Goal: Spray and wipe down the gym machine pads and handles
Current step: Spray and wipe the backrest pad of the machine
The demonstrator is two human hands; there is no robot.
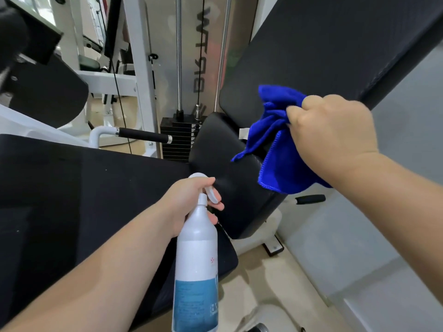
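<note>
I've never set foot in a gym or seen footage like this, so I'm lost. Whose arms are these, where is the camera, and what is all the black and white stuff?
The single picture comes from a camera worn on a person's head, looking down at their own bare arms. The left hand grips a white spray bottle with a finger on its trigger. The right hand bunches a blue cloth. Around them is a white-framed weight machine: a black seat pad, a long black back pad, a black-gripped handle and a weight stack behind.

Pale floor (275,279) carries the white machine frame (141,75); its foot (273,248) rests there; black seat pad (237,178) sits on the frame below me.
</note>
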